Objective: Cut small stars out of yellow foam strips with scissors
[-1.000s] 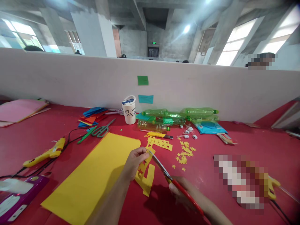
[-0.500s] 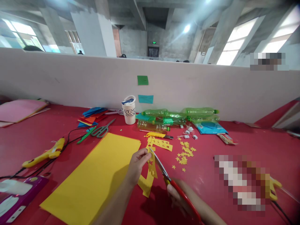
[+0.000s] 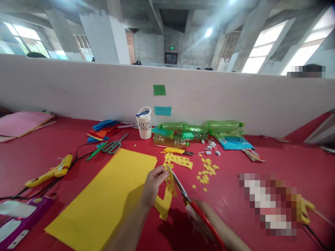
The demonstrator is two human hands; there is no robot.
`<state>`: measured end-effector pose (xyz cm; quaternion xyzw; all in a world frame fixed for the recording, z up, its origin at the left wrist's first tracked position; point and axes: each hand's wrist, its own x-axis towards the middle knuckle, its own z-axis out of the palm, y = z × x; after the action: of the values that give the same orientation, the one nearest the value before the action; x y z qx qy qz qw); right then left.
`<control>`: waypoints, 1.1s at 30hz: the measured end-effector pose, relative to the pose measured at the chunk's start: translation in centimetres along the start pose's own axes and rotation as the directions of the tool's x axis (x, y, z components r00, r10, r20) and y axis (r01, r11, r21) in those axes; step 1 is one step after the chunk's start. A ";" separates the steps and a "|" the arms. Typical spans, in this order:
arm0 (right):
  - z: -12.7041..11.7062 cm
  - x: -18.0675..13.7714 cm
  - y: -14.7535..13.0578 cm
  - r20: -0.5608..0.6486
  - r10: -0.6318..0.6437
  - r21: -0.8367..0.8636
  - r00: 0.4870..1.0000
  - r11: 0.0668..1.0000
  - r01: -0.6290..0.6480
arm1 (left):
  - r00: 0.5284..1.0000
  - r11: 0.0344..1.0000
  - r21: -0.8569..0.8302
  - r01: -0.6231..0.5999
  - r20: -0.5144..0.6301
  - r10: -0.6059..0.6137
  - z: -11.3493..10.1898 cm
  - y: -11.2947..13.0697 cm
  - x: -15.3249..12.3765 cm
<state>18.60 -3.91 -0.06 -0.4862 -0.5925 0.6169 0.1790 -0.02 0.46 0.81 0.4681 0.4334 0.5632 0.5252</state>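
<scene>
My left hand pinches a yellow paper strip with star-shaped holes and holds it up over the red table. In my right hand are red-handled scissors, fingers wrapped round the handles, the blades against the strip's upper edge. A large yellow sheet lies flat to the left of my left hand. Several small yellow cut-out stars and another punched strip lie beyond the scissors.
A yellow glue gun with black cable lies at left, a purple box near the front left edge. Grey scissors, coloured paper, a white cup, green bottles and a yellow cutter sit by the white partition.
My left hand has turned the strip more upright and edge-on. The scissors have shifted slightly toward me along the strip. Nothing else on the table moved.
</scene>
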 end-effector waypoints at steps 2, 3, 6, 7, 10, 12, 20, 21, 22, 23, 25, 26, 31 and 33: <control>-0.2 -0.1 -0.4 0.014 -0.004 -0.028 1.000 1.000 0.004 | 1.000 1.000 -0.006 0.002 -0.009 -0.002 0.0 0.0 0.0; -0.2 -0.2 -0.6 0.016 -0.001 -0.036 1.000 0.999 0.001 | 1.000 1.000 -0.008 0.003 -0.010 -0.003 0.0 0.0 0.0; -0.3 -0.3 -1.0 0.008 0.009 -0.030 1.000 1.000 -0.009 | 1.000 1.000 -0.016 0.000 -0.009 0.000 0.0 -0.1 0.0; -0.3 -0.4 -1.1 0.010 0.010 -0.027 1.000 1.000 -0.009 | 1.000 1.000 -0.019 -0.003 -0.009 0.003 -0.1 -0.1 0.0; -0.3 -0.5 -1.3 0.011 0.005 -0.024 1.000 1.000 -0.004 | 1.000 0.999 -0.034 -0.016 -0.001 0.016 -0.2 -0.1 0.1; -0.4 -0.5 -1.4 0.018 -0.004 -0.015 1.000 1.000 0.004 | 1.000 0.999 -0.041 -0.022 -0.003 0.022 -0.3 -0.1 0.1; -0.7 -0.5 -1.4 0.018 -0.027 0.011 0.999 1.000 0.027 | 0.998 0.996 -0.086 -0.033 -0.057 0.029 -0.7 0.1 0.4; -0.7 -0.5 -1.5 0.022 -0.027 0.005 0.999 1.000 0.027 | 0.998 0.995 -0.090 -0.033 -0.055 0.029 -0.7 0.2 0.4; -0.7 -0.6 -1.5 0.029 -0.024 0.002 0.999 1.000 0.024 | 0.998 0.995 -0.091 -0.030 -0.055 0.025 -0.8 0.3 0.4; -0.7 -0.6 -1.6 0.032 -0.021 0.000 0.999 1.000 0.021 | 0.998 0.996 -0.090 -0.024 -0.058 0.019 -0.8 0.3 0.5; -0.7 -0.5 -1.5 0.025 -0.020 -0.005 0.999 1.000 0.021 | 0.997 0.996 -0.088 -0.014 -0.076 0.008 -0.9 0.4 0.6; -0.6 -0.5 -1.4 0.017 -0.023 -0.007 1.000 1.000 0.023 | 0.995 0.996 -0.085 -0.020 -0.102 0.011 -1.0 0.3 0.7; -0.2 0.6 0.4 -0.108 -0.001 0.074 0.994 0.997 0.009 | 0.916 0.997 -0.039 -0.068 -0.399 0.047 -1.8 -0.4 1.1; -0.1 1.2 1.2 -0.161 0.018 0.158 0.987 0.987 0.008 | 0.908 0.998 -0.034 -0.046 -0.417 0.028 -1.9 -0.5 1.1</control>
<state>18.53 -3.23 -1.60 -0.5205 -0.5239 0.6209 0.2628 -1.81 1.57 0.03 0.3341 0.5142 0.6691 0.4199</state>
